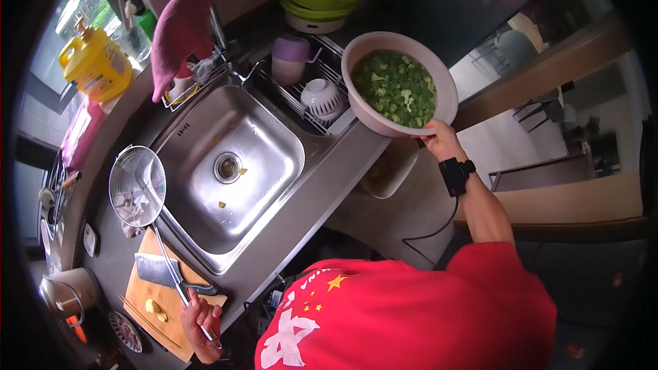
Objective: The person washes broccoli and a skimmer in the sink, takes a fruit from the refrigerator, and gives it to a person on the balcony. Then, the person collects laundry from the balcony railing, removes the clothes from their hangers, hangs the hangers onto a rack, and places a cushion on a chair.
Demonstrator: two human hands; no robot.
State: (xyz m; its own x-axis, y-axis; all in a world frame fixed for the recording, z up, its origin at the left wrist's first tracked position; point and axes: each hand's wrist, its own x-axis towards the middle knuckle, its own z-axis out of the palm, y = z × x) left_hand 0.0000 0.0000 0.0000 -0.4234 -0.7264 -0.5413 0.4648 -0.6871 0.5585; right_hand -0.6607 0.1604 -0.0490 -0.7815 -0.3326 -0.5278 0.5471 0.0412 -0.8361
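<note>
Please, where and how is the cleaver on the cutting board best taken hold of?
Probably by its dark handle, from the front side of the counter: the handle points that way, the broad blade away from it. The strainer has its long shaft crossing over the cleaver, so better lift that aside first.

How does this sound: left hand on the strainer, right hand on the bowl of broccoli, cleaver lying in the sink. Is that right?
Not quite: the cleaver lies on the cutting board, not in the sink, as the head view shows. The left hand is on the strainer, the right hand on the bowl of broccoli.
</note>
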